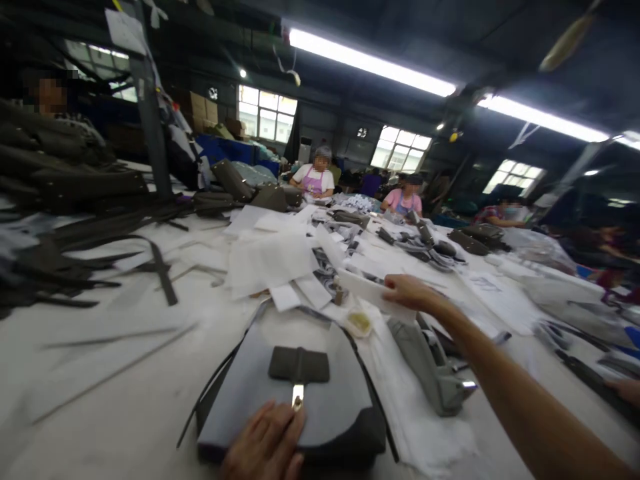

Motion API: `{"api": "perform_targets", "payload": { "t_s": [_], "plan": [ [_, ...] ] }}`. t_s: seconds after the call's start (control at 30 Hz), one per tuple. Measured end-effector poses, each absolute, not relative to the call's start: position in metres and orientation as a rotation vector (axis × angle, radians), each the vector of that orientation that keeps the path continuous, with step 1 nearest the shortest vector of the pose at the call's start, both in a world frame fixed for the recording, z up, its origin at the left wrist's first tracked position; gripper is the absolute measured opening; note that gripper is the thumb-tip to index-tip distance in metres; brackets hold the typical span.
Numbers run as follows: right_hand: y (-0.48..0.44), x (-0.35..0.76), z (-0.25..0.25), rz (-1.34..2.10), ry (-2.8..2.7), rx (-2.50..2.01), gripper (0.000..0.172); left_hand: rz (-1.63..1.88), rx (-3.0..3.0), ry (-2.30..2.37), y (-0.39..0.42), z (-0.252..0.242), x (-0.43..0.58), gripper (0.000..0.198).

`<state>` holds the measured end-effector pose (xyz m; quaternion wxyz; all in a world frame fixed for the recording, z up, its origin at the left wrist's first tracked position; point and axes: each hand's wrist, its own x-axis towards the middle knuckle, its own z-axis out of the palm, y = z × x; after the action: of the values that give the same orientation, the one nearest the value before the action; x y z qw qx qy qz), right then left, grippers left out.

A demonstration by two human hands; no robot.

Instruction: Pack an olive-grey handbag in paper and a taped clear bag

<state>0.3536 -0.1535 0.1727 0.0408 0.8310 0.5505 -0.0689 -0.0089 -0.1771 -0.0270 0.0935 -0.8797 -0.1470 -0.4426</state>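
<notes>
A grey handbag [240, 393] with dark edges lies in front of me on the white table. Its flap carries a dark tab [299, 365] and a shiny metal clasp [298, 396]. My left hand [267, 441] rests on the lower part of the bag, fingers stretched out just below the clasp. Farther forward and to the right, my right hand [407, 293] is closed on the end of a white paper strip [367, 291]. Motion blurs that hand a little. Beneath it lies a greyish-green bag piece [425, 367] with a metal fitting.
White paper sheets [270, 260] are heaped behind the handbag, beside a small yellowish dish [360, 323]. Dark straps [160, 267] and stacked bag parts [85, 190] cover the left side. White cloth [420, 427] lies on the right. Several people sit across the table; another person's hand [625, 390] shows far right.
</notes>
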Motion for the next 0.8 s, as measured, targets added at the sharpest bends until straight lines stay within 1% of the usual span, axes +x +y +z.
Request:
{"api": "perform_targets", "payload": {
  "t_s": [0.07, 0.17, 0.23, 0.3, 0.33, 0.37, 0.47, 0.53, 0.6, 0.67, 0.7, 0.8],
  "plan": [
    [-0.166, 0.322, 0.171, -0.318, 1.89, 2.442, 0.024, -1.25, -2.708, -0.51, -0.182, -0.022, -0.01, 0.036],
    [-0.187, 0.27, 0.15, -0.413, 2.361, 2.276, 0.035, -1.223, -2.795, -0.569, -0.189, -0.014, -0.01, 0.035],
    [-0.201, 0.238, 0.126, -0.369, 2.661, 2.075, 0.048, -1.219, -2.841, -0.59, -0.192, -0.011, -0.01, 0.035],
    [-0.214, 0.213, 0.099, -0.258, 2.771, 1.909, 0.064, -1.223, -2.865, -0.603, -0.193, -0.012, -0.009, 0.034],
    [-0.219, 0.204, 0.087, -0.19, 2.78, 1.852, 0.068, -1.229, -2.866, -0.608, -0.194, -0.013, -0.009, 0.034],
    [-0.224, 0.198, 0.077, -0.121, 2.774, 1.801, 0.069, -1.239, -2.862, -0.616, -0.194, -0.015, -0.008, 0.034],
    [-0.236, 0.188, 0.065, 0.087, 2.744, 1.689, 0.058, -1.242, -2.852, -0.64, -0.193, -0.022, -0.007, 0.028],
    [-0.239, 0.183, 0.073, 0.212, 2.74, 1.674, 0.055, -1.223, -2.862, -0.639, -0.193, -0.023, -0.007, 0.029],
    [-0.24, 0.172, 0.088, 0.313, 2.769, 1.707, 0.054, -1.186, -2.887, -0.615, -0.194, -0.022, -0.008, 0.034],
    [-0.238, 0.158, 0.099, 0.35, 2.841, 1.716, 0.054, -1.178, -2.888, -0.635, -0.195, -0.022, -0.008, 0.036],
    [-0.236, 0.15, 0.1, 0.339, 2.876, 1.708, 0.054, -1.195, -2.867, -0.666, -0.196, -0.022, -0.009, 0.033],
    [-0.233, 0.138, 0.086, 0.294, 2.906, 1.651, 0.054, -1.282, -2.822, -0.612, -0.198, -0.024, -0.009, 0.028]
  ]
}}
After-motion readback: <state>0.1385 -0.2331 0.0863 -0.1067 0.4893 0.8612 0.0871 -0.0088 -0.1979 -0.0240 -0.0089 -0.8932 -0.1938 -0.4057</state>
